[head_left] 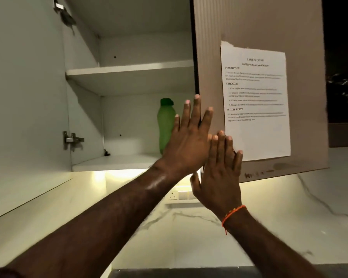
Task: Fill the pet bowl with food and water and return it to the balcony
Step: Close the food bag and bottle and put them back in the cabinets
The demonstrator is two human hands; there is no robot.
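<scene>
Both my hands are raised at a wall cabinet. My left hand (189,137) is flat with straight fingers against the left edge of the beige cabinet door (259,27). My right hand (219,173) is also flat with straight fingers, low on the same door beside a taped paper task sheet (255,101). A green plastic bottle (165,125) stands upright on the lower shelf (117,162) inside the cabinet, partly hidden behind my left hand. No pet bowl is in view.
The other cabinet door (24,97) hangs wide at the left, with metal hinges (71,139). The upper shelf (129,71) holds nothing visible. Below are a lit marble backsplash (189,227) and a wall socket (177,195).
</scene>
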